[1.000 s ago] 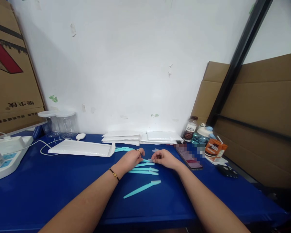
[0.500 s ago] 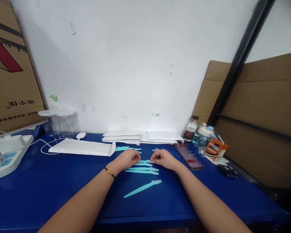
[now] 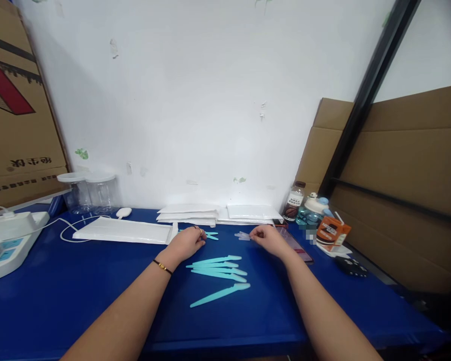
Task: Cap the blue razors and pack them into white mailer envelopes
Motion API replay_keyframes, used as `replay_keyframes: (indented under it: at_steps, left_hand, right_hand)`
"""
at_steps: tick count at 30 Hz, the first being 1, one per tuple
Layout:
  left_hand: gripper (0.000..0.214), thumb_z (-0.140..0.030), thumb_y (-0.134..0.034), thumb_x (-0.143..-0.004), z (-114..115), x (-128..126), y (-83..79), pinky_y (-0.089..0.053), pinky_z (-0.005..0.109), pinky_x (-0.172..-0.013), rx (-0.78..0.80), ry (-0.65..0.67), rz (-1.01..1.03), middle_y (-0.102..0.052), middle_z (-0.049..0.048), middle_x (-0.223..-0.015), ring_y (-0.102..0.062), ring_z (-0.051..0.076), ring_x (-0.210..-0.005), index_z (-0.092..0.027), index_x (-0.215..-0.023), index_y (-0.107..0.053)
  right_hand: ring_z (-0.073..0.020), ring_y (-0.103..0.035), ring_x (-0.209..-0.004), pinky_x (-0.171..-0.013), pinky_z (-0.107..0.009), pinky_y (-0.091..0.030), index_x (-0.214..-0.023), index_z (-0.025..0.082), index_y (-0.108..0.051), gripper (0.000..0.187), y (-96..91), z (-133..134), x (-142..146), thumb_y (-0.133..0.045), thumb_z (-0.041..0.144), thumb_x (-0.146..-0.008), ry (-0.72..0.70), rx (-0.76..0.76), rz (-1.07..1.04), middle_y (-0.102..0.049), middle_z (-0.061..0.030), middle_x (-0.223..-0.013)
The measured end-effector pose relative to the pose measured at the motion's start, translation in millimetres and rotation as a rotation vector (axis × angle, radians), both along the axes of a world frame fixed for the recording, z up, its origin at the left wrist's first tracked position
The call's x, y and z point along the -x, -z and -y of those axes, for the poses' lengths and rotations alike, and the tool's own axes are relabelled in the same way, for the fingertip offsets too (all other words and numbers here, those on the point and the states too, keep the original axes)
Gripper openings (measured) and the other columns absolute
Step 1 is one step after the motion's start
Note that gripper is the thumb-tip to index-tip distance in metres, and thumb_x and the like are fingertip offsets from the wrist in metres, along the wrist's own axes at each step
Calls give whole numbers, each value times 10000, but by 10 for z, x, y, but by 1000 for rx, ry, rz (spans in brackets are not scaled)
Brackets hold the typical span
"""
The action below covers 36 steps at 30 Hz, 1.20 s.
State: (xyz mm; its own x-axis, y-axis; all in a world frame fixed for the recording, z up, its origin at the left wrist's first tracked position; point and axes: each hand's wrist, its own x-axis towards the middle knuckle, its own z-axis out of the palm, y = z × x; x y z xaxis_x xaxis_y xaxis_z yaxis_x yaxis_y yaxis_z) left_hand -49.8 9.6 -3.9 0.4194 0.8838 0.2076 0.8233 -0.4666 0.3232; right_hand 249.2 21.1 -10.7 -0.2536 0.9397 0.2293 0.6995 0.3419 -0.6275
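Several turquoise eyebrow razors [image 3: 214,271] lie in a loose fan on the blue table, and one more razor [image 3: 220,296] rests apart, nearer the front edge. Behind them, my left hand [image 3: 188,243] is at another group of turquoise razors [image 3: 212,235], partly covering them. Its fingers are curled together; what they hold, if anything, is hidden. To the right, my right hand [image 3: 268,239] pinches at the edge of a small pile of clear plastic caps [image 3: 242,235], its thumb and forefinger closed on one of them.
White padded envelopes [image 3: 188,214] are stacked by the wall, with another envelope [image 3: 124,230] at left. Clear jars [image 3: 103,193] and a power strip [image 3: 18,250] stand farther left. A phone [image 3: 296,245], bottle [image 3: 294,201], drink carton [image 3: 330,233] and black object [image 3: 351,266] are right.
Both hands have moved apart and away from the front razors. The left went back-left to the rear razors, the right back-right to the clear caps. Another razor now lies uncovered in the fan.
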Motion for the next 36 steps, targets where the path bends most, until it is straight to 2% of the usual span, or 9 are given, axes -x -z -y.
replay_keyframes:
  at_steps: [3,7,10,13,18,23,27,30,36]
  left_hand:
    - [249,-265,-477,-795,-53,60,34,-410,263,-681,-27,-75,-97,-629,64,-874,-573,191,-778,-223,-967,-652]
    - [351,-256,-438,-830,-57,90,47,-428,278,-750,-82,-131,-177,-610,71,-1007,-577,202,-876,-265,-1152,-578]
    - [366,-260,-415,-855,-41,77,46,-427,278,-798,-120,-105,-214,-585,65,-1038,-572,191,-901,-293,-1195,-545]
    - [337,-278,-410,-866,-39,40,57,-422,285,-826,-158,-92,-242,-577,75,-1009,-558,199,-932,-262,-1160,-575]
    - [288,-304,-468,-841,-82,5,94,-407,312,-847,-178,-158,-196,-569,88,-1011,-542,221,-958,-207,-1070,-613]
    - [157,-253,-511,-799,-112,33,94,-417,269,-779,-108,-163,-117,-583,65,-928,-561,191,-886,-190,-855,-644]
    - [121,-264,-534,-783,-56,-15,60,-410,248,-739,-86,-119,-91,-597,42,-910,-565,174,-853,-209,-813,-637]
    - [109,-283,-549,-775,5,-137,49,-390,238,-664,-44,-44,-72,-614,23,-809,-566,158,-759,-210,-783,-630]
    - [92,-264,-551,-775,64,-319,43,-361,233,-612,-61,3,-53,-630,12,-778,-563,149,-715,-208,-746,-618]
  right_hand:
    - [-150,-572,-661,-638,-252,-430,-800,154,-676,167,58,-57,-36,-546,127,-699,65,-76,105,-657,-40,-740]
    - [-147,-563,-724,-693,-250,-426,-879,193,-676,196,137,-65,51,-564,169,-720,-28,-149,175,-617,-38,-844]
    - [-149,-562,-742,-706,-244,-415,-813,193,-673,129,141,-46,124,-568,190,-738,-41,-159,239,-601,-47,-860]
    - [-151,-562,-742,-688,-231,-405,-772,176,-654,106,107,-18,170,-553,167,-745,-41,-160,283,-605,-53,-844]
    - [-144,-557,-712,-658,-224,-391,-759,165,-635,161,69,28,205,-479,143,-787,-75,-186,310,-619,-63,-823]
    - [-127,-545,-672,-619,-211,-386,-775,170,-625,158,108,22,188,-517,72,-712,-104,-172,256,-611,-38,-788]
    - [-122,-538,-645,-594,-212,-388,-772,178,-644,101,140,8,209,-550,161,-741,-142,-115,150,-620,-20,-750]
    - [-117,-525,-584,-540,-207,-374,-743,175,-654,94,140,15,260,-580,233,-741,-165,-39,70,-615,-6,-673]
    - [-111,-535,-581,-535,-194,-375,-730,181,-680,98,93,57,321,-593,227,-730,-233,-6,13,-620,1,-655]
